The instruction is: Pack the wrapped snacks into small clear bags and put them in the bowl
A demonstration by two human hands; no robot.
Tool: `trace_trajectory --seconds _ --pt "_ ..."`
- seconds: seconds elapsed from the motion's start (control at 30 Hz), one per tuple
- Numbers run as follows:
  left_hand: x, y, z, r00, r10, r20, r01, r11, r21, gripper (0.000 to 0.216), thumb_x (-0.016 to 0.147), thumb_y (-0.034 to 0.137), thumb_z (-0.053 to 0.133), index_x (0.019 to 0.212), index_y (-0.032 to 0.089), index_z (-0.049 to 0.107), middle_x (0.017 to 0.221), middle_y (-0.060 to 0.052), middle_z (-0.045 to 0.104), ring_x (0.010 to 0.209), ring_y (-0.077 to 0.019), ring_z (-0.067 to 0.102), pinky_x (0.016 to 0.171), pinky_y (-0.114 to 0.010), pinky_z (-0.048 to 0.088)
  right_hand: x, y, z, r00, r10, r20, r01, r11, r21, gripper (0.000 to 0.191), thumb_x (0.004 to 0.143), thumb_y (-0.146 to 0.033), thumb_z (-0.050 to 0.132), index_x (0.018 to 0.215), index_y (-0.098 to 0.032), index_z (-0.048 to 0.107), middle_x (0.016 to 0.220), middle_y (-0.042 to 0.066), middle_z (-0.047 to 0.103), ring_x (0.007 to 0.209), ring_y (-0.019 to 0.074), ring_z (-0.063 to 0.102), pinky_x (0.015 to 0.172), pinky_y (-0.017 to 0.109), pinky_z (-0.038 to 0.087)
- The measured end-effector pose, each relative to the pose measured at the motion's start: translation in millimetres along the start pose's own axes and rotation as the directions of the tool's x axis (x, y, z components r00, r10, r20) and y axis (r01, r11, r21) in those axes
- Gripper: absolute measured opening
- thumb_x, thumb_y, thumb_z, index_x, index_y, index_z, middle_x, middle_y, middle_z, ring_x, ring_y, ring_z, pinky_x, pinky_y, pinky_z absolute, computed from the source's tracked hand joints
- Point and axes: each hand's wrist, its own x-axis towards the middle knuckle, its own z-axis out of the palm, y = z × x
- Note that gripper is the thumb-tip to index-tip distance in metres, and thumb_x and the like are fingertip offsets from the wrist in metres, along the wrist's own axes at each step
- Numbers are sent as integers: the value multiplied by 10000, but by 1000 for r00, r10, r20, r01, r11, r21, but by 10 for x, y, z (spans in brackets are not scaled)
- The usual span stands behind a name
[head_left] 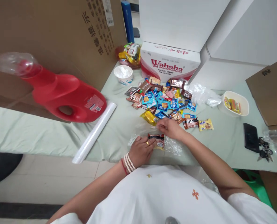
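A brown snack packet (pixel 160 140) lies on a sheet of clear plastic film (pixel 174 147) close to the table's front edge. My left hand (pixel 143 150) rests over the packet's left end with its fingers laid fairly flat. Just beyond the packet, my right hand (pixel 168 127) has its fingers curled together in a pinch on the film's far part; the fingertips are partly hidden. A yellow packet (pixel 149 118) is next to the right fingertips. Behind the hands spreads a pile of small wrapped snacks (pixel 163 104) in blue, brown and yellow.
At the left are a white roll (pixel 95 132) and a red jug (pixel 66 91). A paper cup (pixel 123 74) and a Wahaha carton (pixel 169 62) stand behind the pile. On the right are a white tub (pixel 243 107) with packets, a black phone-like object (pixel 250 137) and keys (pixel 265 153).
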Motion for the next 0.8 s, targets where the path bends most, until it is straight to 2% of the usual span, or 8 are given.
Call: trace_trajectory --seconds 0.2,0.37,0.43,0.5,0.53,0.57,0.7,0.8 --pt "-48 -88 72 998 -18 -53 12 994 -104 251 920 163 520 999 213 753 881 -71 788 812 -230 679 765 -411 436 -532 -319 188 973 -122 197 148 982 -121 454 983 -166 518 1426 -240 583 1166 96 676 959 204 628 790 282 475" --pt "-310 -385 13 990 -141 -30 102 828 -552 308 912 214 474 1025 234 760 1009 -74 793 912 -219 721 855 -387 531 -692 -303 558 965 -56 255 132 947 -294 670 977 -96 497 1597 -325 389 1208 103 633 993 223 616 770 287 476" --pt "-387 -483 -4 885 -457 -91 299 706 -642 333 970 283 421 1009 226 746 1044 -77 780 967 -221 715 882 -383 550 -679 -317 616 967 -46 249 126 940 -316 667 968 -93 516 1583 -335 422 1180 103 637 996 234 609 768 289 470" --pt "-390 -533 12 646 -744 -172 523 596 -609 388 1005 360 364 1072 208 715 1129 -106 749 1091 -256 678 986 -442 528 -651 -359 629 970 -34 241 115 937 -330 649 965 -101 533 1566 -336 454 1167 104 643 981 235 606 767 287 464" --pt "-367 -535 29 555 -806 -206 615 564 -551 403 1004 402 370 1127 198 695 1198 -132 723 1172 -287 640 1051 -496 491 -637 -385 624 970 -31 241 114 935 -337 634 968 -109 537 1555 -338 470 1160 103 647 971 234 606 766 287 461" --pt "-338 -522 47 523 -824 -218 683 559 -471 413 987 451 416 1172 192 679 1274 -157 689 1259 -324 587 1104 -556 441 -624 -410 613 970 -30 241 114 932 -343 616 973 -121 541 1545 -341 485 1155 103 649 965 234 606 766 289 460" --pt "-289 -388 8 709 -702 -69 675 703 -223 318 783 468 726 989 227 709 1393 -163 619 1396 -433 454 1125 -652 385 -582 -472 557 970 -9 244 96 933 -347 566 989 -158 541 1519 -354 521 1133 105 651 967 237 607 742 285 460" --pt "-319 -292 -158 713 -694 97 676 644 -358 175 830 396 662 806 224 641 992 -93 726 1003 -311 688 883 -485 563 -548 -487 541 963 -2 271 93 942 -322 542 989 -154 542 1488 -363 561 1131 96 644 971 225 601 740 273 462"
